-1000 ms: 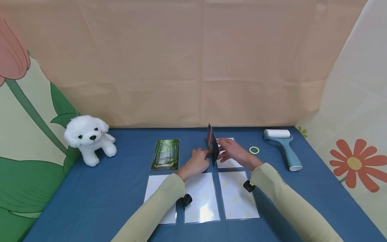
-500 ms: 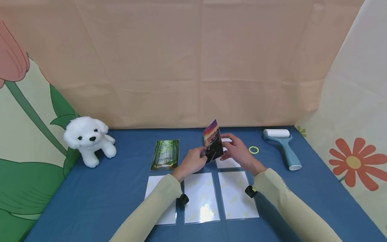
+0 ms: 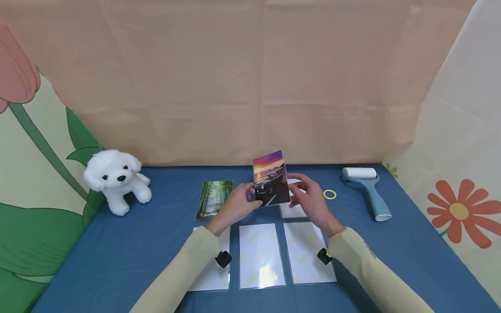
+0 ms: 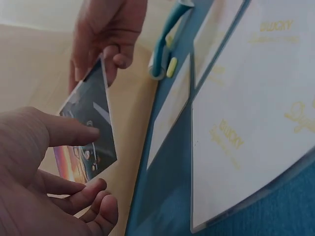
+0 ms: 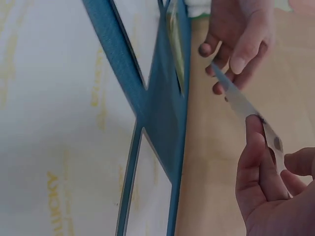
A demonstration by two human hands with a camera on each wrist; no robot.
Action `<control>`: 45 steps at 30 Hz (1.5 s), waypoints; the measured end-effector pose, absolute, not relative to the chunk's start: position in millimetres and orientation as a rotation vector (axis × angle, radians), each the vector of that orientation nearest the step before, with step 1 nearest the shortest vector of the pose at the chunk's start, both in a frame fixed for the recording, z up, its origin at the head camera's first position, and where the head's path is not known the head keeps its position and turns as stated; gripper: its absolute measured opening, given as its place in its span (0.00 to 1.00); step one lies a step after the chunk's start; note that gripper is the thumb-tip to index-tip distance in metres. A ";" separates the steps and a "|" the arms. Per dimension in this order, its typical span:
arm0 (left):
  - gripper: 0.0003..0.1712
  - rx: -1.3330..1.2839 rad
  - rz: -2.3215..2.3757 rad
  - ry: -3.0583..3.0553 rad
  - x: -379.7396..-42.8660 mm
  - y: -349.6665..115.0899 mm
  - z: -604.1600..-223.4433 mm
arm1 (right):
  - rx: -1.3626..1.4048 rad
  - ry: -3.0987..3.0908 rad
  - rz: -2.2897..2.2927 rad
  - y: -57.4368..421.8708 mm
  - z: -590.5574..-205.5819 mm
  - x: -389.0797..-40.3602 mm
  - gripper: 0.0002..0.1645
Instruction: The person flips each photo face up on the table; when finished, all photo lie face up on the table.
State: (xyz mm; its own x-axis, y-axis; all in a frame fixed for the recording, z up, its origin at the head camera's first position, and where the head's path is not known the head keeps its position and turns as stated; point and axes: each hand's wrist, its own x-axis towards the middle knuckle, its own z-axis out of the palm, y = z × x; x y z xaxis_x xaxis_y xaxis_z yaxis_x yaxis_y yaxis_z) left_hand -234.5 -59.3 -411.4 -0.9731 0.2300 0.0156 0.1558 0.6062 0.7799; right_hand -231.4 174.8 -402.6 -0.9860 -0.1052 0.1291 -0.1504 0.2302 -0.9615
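Upright above the back row of cards is a photo [image 3: 270, 178] of a dark car on a road under a purple and orange sunset. My left hand [image 3: 236, 202] holds its left edge, the thumb across the picture side in the left wrist view. On the opposite edge, my right hand [image 3: 311, 200] pinches the photo [image 5: 241, 104] between thumb and fingers. A white-backed card [image 3: 292, 212] lies beneath my right hand, partly hidden. Left of the hands, a forest photo [image 3: 211, 198] lies face up, its corner covered by my left hand.
A front row has a left white card [image 3: 211, 271] partly under my sleeve, a middle card [image 3: 261, 256] and a right card [image 3: 307, 252], with faint yellow print. A yellow-green ring [image 3: 329, 190] and blue-handled lint roller [image 3: 373, 195] lie right; a white plush dog [image 3: 117, 178] sits left.
The photo has turned from nearly edge-on to face the head camera, and has risen slightly. My left hand has shifted left with its edge; the right hand moved slightly right.
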 end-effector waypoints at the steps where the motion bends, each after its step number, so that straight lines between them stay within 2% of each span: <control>1: 0.42 0.333 1.309 2.743 -233.7 -60.5 -410.8 | 0.256 -2.447 1.870 174.3 -403.0 -230.5 0.22; 5: 0.47 0.359 1.319 2.752 -230.2 -65.1 -410.6 | 0.282 -2.500 1.722 172.9 -404.2 -226.9 0.22; 10: 0.47 0.368 1.330 2.800 -226.1 -68.5 -411.1 | 0.326 -2.565 1.609 173.3 -405.9 -224.3 0.26; 17: 0.49 0.365 1.314 2.873 -221.8 -70.6 -411.6 | 0.321 -2.719 1.504 171.3 -408.7 -222.7 0.38; 25: 0.49 0.397 1.314 2.907 -217.1 -73.4 -412.4 | 0.463 -2.784 1.348 165.9 -413.2 -222.9 0.50; 33: 0.48 0.420 1.283 2.938 -211.8 -76.3 -412.6 | 0.501 -2.789 1.142 163.2 -418.3 -224.2 0.50; 45: 0.47 0.435 1.205 3.038 -209.7 -79.7 -416.7 | 0.521 -2.807 1.092 159.4 -415.3 -221.4 0.49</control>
